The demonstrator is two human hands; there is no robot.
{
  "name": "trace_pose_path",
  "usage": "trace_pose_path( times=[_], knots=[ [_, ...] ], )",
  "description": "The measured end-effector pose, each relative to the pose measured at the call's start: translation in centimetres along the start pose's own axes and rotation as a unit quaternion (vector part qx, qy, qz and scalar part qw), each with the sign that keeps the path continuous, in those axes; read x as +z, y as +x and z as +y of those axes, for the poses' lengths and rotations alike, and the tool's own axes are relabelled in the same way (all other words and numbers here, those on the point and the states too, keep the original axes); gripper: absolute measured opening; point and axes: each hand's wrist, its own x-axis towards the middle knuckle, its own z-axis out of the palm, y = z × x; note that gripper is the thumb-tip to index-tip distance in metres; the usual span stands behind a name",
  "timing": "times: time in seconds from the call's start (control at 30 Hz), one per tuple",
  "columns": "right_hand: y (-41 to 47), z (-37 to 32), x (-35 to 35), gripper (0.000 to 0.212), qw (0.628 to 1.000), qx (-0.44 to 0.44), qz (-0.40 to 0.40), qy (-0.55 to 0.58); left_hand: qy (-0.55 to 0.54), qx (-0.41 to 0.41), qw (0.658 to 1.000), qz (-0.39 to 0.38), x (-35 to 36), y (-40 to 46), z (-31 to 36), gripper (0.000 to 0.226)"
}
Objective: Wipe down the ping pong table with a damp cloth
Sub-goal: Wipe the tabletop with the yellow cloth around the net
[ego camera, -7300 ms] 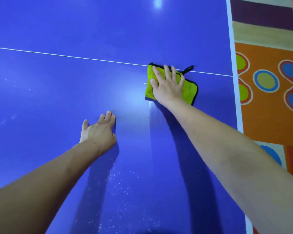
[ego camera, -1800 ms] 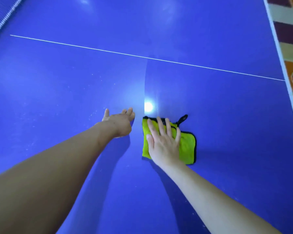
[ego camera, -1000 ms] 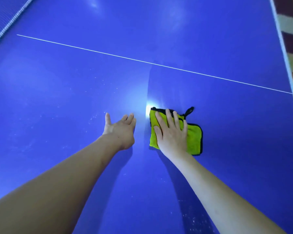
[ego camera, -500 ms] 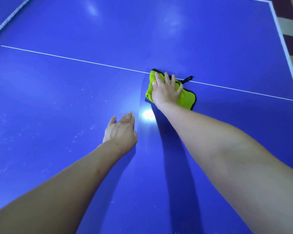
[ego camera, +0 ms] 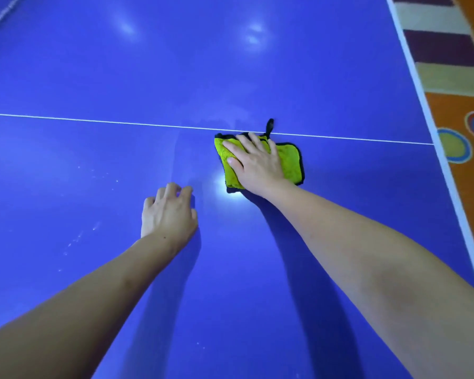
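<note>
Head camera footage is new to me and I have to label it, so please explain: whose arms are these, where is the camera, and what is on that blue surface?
There is no machine: a person wears the camera on their head, looking down at their own arms. The blue surface is a ping pong table with a white line across it. The right hand presses flat on a yellow-green cloth just below that line. The left hand rests on the bare table, holding nothing. A patterned rug lies beyond the right edge.
</note>
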Motion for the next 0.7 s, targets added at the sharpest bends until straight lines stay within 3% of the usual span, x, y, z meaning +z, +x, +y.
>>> trace_pose_path(
  times=[0.17,0.33,0.5,0.7],
  knots=[
    [-4.8,11.7,-2.8,0.055,0.999,-0.047,-0.014,-0.019,0.013,0.097,0.995,0.029,0.3,1.2,8.7,0.039],
    [-9.0,22.0,-5.0,0.053,1.000,0.012,-0.003,-0.027,-0.002,0.152,0.988,0.039,0.6,2.7,17.4,0.037],
    [-12.1,29.5,-6.4,0.053,0.994,0.097,0.017,-0.038,-0.005,0.197,0.979,0.053,1.0,2.9,23.4,0.034],
    [-14.8,30.9,-6.1,0.053,0.946,0.318,0.063,-0.018,-0.017,0.201,0.978,0.051,1.2,2.3,25.7,0.030]
  ],
)
